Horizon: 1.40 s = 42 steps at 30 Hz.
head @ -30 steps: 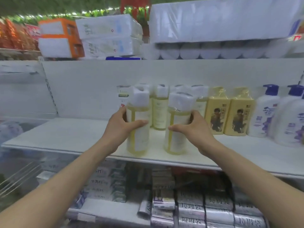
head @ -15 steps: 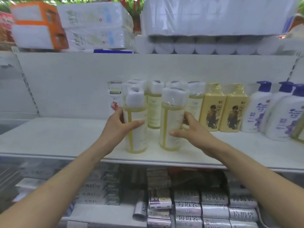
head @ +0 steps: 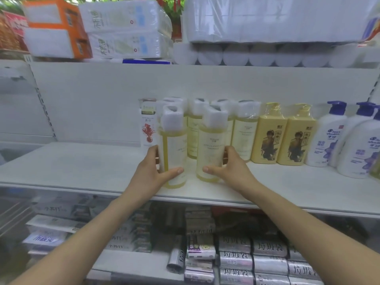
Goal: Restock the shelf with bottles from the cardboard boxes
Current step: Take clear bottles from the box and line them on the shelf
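Two clear bottles of pale yellow liquid with white foam-wrapped caps stand upright near the front of the white shelf. My left hand wraps the left bottle low on its body. The right bottle is gripped near its base by my right hand. Both bottles rest on the shelf, a small gap between them. Behind them stand several more of the same bottles in a row. No cardboard box is in view.
Right of the row stand two yellow pump bottles and white pump bottles with purple tops. A slim white bottle stands at the back left. Tissue packs fill the shelf above, boxed goods the shelf below.
Both hands have slid down the two bottles toward their bases and pushed them slightly further back on the shelf. The camera view has moved closer.
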Available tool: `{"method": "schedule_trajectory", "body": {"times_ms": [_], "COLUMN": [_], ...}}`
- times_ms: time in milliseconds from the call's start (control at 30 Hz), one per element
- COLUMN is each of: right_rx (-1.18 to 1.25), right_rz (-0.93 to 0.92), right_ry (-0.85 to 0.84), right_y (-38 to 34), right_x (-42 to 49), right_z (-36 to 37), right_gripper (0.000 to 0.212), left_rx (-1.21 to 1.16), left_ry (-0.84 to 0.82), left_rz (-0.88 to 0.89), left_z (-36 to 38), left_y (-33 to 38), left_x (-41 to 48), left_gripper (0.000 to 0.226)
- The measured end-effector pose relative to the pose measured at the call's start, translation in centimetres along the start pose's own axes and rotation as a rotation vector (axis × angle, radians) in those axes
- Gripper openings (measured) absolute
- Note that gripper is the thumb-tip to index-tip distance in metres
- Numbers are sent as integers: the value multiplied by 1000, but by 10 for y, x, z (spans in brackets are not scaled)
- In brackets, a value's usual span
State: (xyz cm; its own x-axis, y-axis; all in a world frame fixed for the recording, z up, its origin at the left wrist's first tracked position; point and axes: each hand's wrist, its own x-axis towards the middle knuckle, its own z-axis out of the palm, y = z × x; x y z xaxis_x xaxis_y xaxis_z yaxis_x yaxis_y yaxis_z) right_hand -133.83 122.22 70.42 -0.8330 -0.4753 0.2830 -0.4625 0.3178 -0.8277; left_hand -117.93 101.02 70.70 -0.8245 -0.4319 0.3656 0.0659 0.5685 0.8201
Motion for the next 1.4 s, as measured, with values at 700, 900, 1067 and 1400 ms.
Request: {"method": "schedule_trajectory", "body": {"times_ms": [700, 900, 1067, 1400], "right_rx": [-43, -39, -5, 339], "right_rz": [0, 5, -88, -135], "right_ry": [32, 29, 179, -313], "right_y": [-9, -8, -21, -18], "right_x": [41, 38, 6, -22], "right_z": [45, 47, 36, -24], "right_gripper": [51, 56, 55, 65], "left_rx": [101, 93, 34, -182], "left_ry": [-68, -75, -68, -448], "left_rz": [-28, -60, -89, -29], "left_z": [-6, -8, -8, 40], "left_y": [-6, -4, 2, 43], "left_x": [4, 1, -3, 6], "left_gripper": [84, 89, 86, 78]}}
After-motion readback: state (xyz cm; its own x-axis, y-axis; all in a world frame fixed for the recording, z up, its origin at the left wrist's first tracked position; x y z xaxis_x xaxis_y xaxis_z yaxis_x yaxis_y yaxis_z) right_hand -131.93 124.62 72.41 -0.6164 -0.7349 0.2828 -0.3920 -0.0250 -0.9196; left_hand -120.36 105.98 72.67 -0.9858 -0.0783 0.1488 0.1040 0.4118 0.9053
